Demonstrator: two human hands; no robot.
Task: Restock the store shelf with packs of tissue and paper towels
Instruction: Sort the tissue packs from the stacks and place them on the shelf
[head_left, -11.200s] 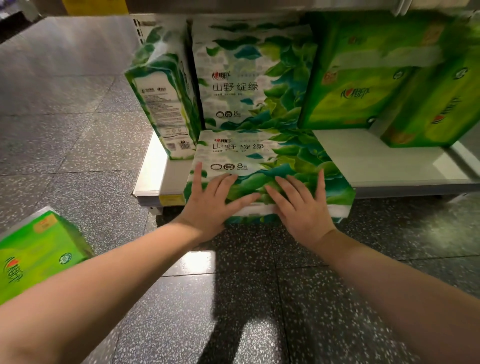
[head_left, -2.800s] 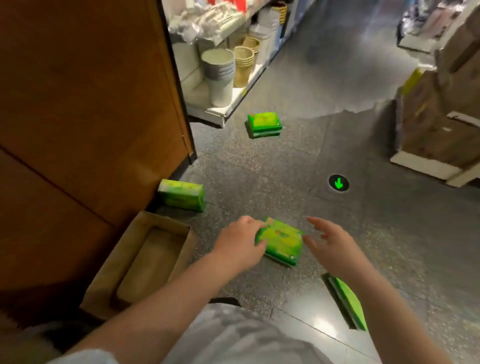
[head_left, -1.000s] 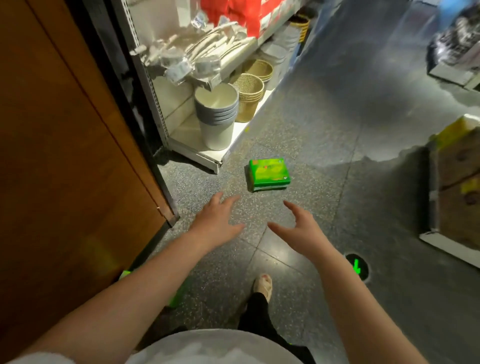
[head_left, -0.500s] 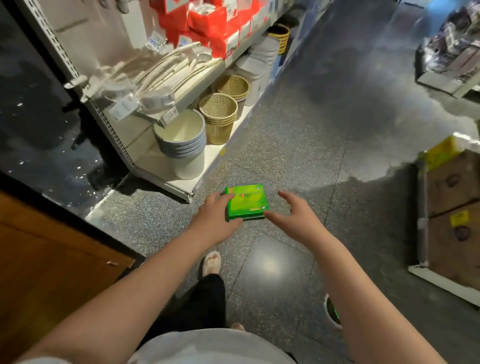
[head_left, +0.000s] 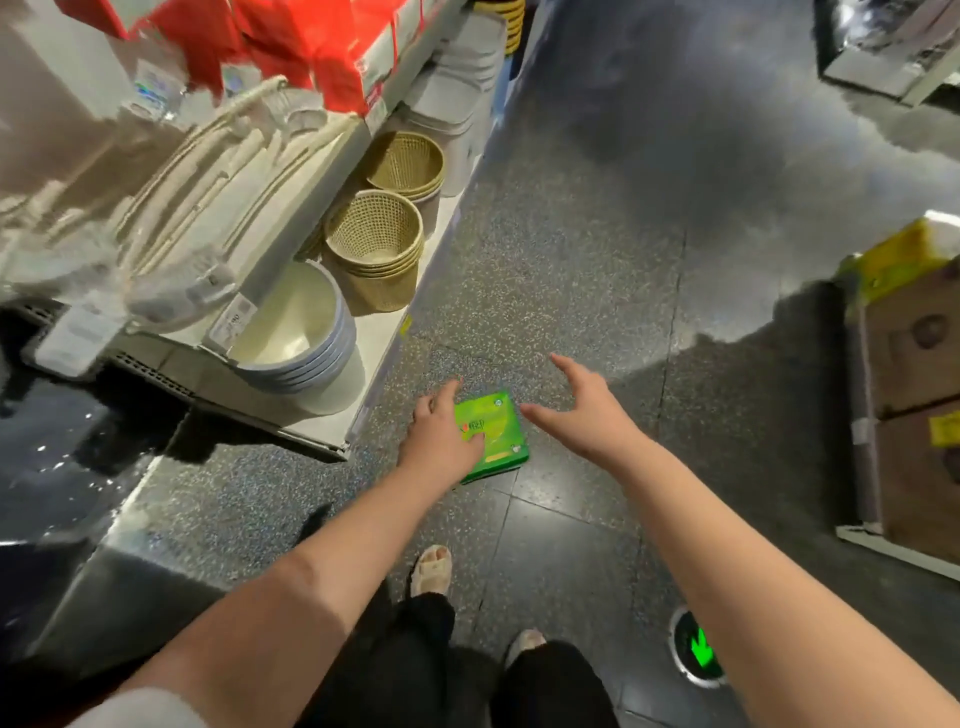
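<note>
At centre frame, on the dark speckled floor (head_left: 597, 249): green tissue pack (head_left: 498, 431), lying flat. Left hand (head_left: 441, 436) laid over its left edge, thumb across the top, fingers curled round the side. Right hand (head_left: 582, 410) just right of the pack, fingers spread, apart from it. At left, stacked wicker baskets (head_left: 374, 244) and grey tubs (head_left: 296, 338) on a low shelf (head_left: 384, 332).

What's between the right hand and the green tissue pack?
Head view: nothing but a thin strip of bare floor; right hand hovers open beside the green tissue pack.
</note>
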